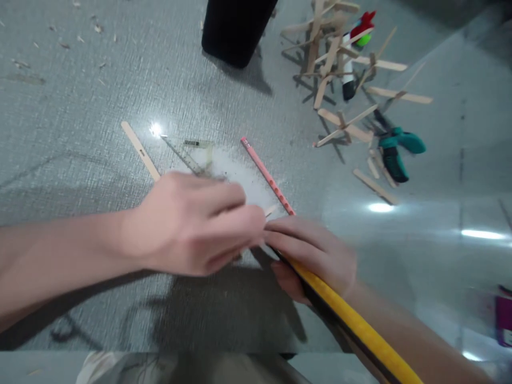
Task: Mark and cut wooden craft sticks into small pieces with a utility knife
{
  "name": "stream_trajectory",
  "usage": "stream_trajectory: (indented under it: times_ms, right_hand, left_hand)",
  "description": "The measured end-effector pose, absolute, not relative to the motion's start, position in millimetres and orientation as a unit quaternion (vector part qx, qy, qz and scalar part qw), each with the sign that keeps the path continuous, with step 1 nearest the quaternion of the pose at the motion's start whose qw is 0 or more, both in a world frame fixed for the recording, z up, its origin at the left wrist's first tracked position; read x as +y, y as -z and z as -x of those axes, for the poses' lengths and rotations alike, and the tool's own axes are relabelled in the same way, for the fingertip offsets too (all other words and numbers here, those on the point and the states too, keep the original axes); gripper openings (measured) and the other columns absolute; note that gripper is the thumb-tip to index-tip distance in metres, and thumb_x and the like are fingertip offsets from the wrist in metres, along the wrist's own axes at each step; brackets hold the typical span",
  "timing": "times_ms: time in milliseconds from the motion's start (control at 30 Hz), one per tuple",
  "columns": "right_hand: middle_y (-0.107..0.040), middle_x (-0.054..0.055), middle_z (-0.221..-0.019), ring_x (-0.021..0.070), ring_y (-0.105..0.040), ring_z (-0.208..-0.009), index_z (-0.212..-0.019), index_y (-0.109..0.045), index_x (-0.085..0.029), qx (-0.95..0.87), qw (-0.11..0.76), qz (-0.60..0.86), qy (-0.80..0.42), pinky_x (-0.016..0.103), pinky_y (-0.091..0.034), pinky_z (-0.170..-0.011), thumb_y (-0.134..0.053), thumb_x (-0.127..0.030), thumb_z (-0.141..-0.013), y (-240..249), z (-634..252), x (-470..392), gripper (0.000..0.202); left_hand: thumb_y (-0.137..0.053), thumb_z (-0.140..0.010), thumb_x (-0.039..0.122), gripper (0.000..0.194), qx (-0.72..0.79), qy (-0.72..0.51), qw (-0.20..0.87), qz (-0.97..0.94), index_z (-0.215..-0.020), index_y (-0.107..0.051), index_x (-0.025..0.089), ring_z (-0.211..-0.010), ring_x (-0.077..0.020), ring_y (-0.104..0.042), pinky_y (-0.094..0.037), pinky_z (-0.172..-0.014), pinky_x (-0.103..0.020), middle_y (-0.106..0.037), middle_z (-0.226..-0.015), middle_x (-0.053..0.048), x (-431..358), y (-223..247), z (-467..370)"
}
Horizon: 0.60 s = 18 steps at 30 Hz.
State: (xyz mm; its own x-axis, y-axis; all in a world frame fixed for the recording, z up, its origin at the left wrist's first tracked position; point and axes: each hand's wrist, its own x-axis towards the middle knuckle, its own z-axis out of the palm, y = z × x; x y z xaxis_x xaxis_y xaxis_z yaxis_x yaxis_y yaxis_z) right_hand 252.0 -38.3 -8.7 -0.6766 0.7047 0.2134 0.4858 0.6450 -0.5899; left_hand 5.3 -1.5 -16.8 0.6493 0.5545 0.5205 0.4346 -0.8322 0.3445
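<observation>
Yellow-and-black bar [352, 314], slanting out across the bench's [80, 176] near edge: my right hand [314, 253] wraps its inner end; my left hand [200, 226] is curled tight, on what I can't tell. Probably stiff and light, best gripped along its sides.

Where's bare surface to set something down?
Between the pink pencil and nearest loose stick by the teal-handled tool; also between black object and pencil. Crowded: upper right, with crossed wooden sticks, and around left hand and right hand.
</observation>
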Motion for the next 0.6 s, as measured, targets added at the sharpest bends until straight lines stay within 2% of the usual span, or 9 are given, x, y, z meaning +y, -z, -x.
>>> stream_trajectory:
  times_ms: [67, 133, 167, 367, 500, 533, 600]
  right_hand:
    - [-0.068, 0.005, -0.082, 0.0198, -0.066, -0.071, -0.121, -0.056, -0.025, -0.881, 0.247, 0.336, -0.224, 0.033, -0.054, -0.064, -0.052, -0.02, -0.093, 10.7, -249.4, -35.4, 0.029]
    - [-0.062, 0.0, -0.07, 0.0183, -0.059, -0.06, -0.121, -0.056, -0.025, -0.876, 0.265, 0.336, -0.225, 0.031, -0.05, -0.058, -0.054, -0.019, -0.092, 13.8, -246.4, -33.9, 0.029]
    - [-0.061, -0.001, -0.068, 0.0179, -0.058, -0.058, -0.12, -0.055, -0.025, -0.872, 0.267, 0.338, -0.235, 0.031, -0.049, -0.058, -0.055, -0.017, -0.092, 15.5, -245.0, -34.0, 0.03]
    - [-0.064, 0.0, -0.075, 0.0167, -0.061, -0.066, -0.119, -0.057, -0.021, -0.851, 0.256, 0.343, -0.305, 0.03, -0.05, -0.062, -0.062, -0.012, -0.09, 23.1, -240.4, -39.0, 0.031]
    - [-0.064, 0.0, -0.078, 0.0152, -0.056, -0.066, -0.122, -0.056, -0.017, -0.859, 0.253, 0.318, -0.311, 0.029, -0.048, -0.062, -0.051, -0.02, -0.101, 18.3, -241.5, -36.2, 0.022]
    - [-0.063, 0.0, -0.074, 0.0144, -0.054, -0.063, -0.115, -0.059, -0.016, -0.866, 0.244, 0.311, -0.307, 0.028, -0.045, -0.06, -0.045, -0.021, -0.104, 16.1, -241.2, -34.9, 0.019]
    - [-0.054, -0.003, -0.062, 0.0134, -0.046, -0.055, -0.088, -0.063, -0.017, -0.876, 0.208, 0.325, -0.29, 0.029, -0.038, -0.054, -0.039, -0.022, -0.106, 11.7, -239.2, -32.3, 0.03]
  left_hand:
    - [-0.047, -0.099, 0.036, 0.031, 0.29, -0.273, 0.056, -0.915, -0.076, -0.059, 0.02, -0.048, -0.0145, -0.048, -0.034, -0.045, -0.033, -0.052, -0.058, 0.002, -13.9, 16.2, -8.1]
    - [-0.049, -0.095, 0.024, 0.02, 0.294, -0.21, 0.029, -0.932, -0.081, -0.062, 0.018, -0.047, -0.0155, -0.05, -0.034, -0.043, -0.033, -0.053, -0.06, 0.001, -21.6, 17.3, -11.5]
    - [-0.05, -0.093, 0.022, 0.02, 0.3, -0.2, 0.027, -0.932, -0.076, -0.06, 0.018, -0.047, -0.016, -0.05, -0.034, -0.042, -0.034, -0.052, -0.059, 0.001, -23.1, 18.0, -12.9]
    - [-0.048, -0.088, 0.01, 0.018, 0.294, -0.206, 0.037, -0.933, -0.083, -0.065, 0.014, -0.051, -0.0164, -0.057, -0.041, -0.045, -0.031, -0.06, -0.064, -0.001, -19.9, 17.9, -13.2]
    - [-0.046, -0.089, 0.009, 0.021, 0.299, -0.206, 0.06, -0.93, -0.08, -0.064, 0.014, -0.049, -0.0174, -0.056, -0.046, -0.044, -0.031, -0.059, -0.061, -0.003, -24.2, 18.2, -11.0]
    - [-0.046, -0.088, 0.008, 0.021, 0.294, -0.209, 0.056, -0.931, -0.079, -0.064, 0.014, -0.05, -0.0177, -0.056, -0.047, -0.044, -0.032, -0.06, -0.062, -0.004, -25.7, 18.2, -10.9]
    - [-0.047, -0.087, 0.005, 0.02, 0.272, -0.219, 0.028, -0.937, -0.078, -0.064, 0.012, -0.052, -0.0184, -0.058, -0.051, -0.046, -0.032, -0.063, -0.066, -0.007, -28.3, 17.9, -11.3]
